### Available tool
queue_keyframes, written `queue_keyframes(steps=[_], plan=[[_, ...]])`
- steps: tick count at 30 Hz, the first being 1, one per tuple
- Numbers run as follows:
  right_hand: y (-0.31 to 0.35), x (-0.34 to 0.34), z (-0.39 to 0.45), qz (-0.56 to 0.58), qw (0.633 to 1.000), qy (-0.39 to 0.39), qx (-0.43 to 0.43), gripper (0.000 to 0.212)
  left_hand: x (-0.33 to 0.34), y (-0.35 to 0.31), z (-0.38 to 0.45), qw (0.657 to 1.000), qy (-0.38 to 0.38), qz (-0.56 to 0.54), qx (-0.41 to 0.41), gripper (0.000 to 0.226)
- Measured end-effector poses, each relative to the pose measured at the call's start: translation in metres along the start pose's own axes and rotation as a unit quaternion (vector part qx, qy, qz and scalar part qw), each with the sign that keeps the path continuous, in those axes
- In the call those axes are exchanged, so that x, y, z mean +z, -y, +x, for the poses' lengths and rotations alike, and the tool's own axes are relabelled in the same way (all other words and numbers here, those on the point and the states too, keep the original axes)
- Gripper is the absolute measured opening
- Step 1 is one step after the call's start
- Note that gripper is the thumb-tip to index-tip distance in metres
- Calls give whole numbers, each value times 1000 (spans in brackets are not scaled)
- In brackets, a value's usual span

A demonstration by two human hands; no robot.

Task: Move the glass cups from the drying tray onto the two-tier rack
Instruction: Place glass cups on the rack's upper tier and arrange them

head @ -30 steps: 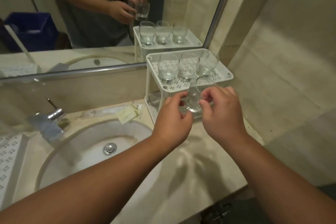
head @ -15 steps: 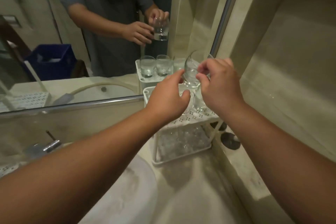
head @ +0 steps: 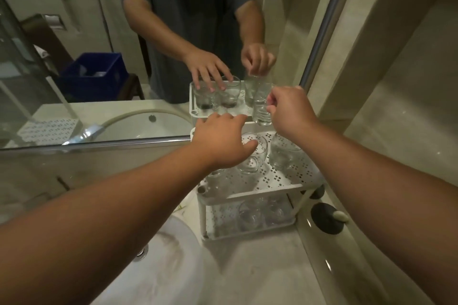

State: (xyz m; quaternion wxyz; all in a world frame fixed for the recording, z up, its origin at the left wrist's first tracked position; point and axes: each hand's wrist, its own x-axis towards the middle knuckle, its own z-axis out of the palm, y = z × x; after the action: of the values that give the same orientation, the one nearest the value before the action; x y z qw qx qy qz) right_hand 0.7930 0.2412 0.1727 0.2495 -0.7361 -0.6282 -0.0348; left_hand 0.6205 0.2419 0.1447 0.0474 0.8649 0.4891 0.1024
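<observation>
Far left, a mirror [head: 74,32] runs along the wall, and in it a blue crate [head: 95,74] shows, with a perforated white tray [head: 47,129] reflected lower down. Below the mirror sits the pale sink [head: 158,275], its drain just visible at the forearm's edge.

Now the left hand [head: 220,142], reaching in over the rack [head: 267,190]: fingers spread and fairly straight, hovering above the top shelf, thumb lying close to the rim of a cup [head: 252,156] standing there. Whether it actually touches that rim, I cannot tell. It grips nothing.

Next to that cup, a second cup [head: 285,156] stands on the same perforated top shelf, to the right. Down on the lower shelf, more cups [head: 260,213] sit side by side, seen through the frame.

And here is the right hand [head: 290,111], held above the back of the top shelf, fingers curled, fingertips pinching the rim of a glass cup [head: 262,106]. That cup hangs upright from the pinch, clear of the shelf, right in front of the mirror.

Further right, a dark round stopper [head: 327,218] lies on the stone counter [head: 260,275] just beside the rack's leg, against the beige tiled wall [head: 396,106].
</observation>
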Motion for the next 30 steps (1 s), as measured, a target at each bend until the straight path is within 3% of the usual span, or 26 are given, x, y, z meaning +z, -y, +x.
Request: queue_keyframes(steps=[7,25,28,30], plan=[[-4,19,-8,-14,998,46,-33,11,14,3,-4,999,35,10,-28,75],[3,16,-23,-49,988,138,-43,12,14,16,-32,999,-7,-31,-29,65],[4,13,-22,-75,985,150,-38,22,12,21,-41,998,-19,-43,-33,69],[5,10,-25,-68,990,118,-28,31,11,23,-47,998,-25,-48,-36,70]])
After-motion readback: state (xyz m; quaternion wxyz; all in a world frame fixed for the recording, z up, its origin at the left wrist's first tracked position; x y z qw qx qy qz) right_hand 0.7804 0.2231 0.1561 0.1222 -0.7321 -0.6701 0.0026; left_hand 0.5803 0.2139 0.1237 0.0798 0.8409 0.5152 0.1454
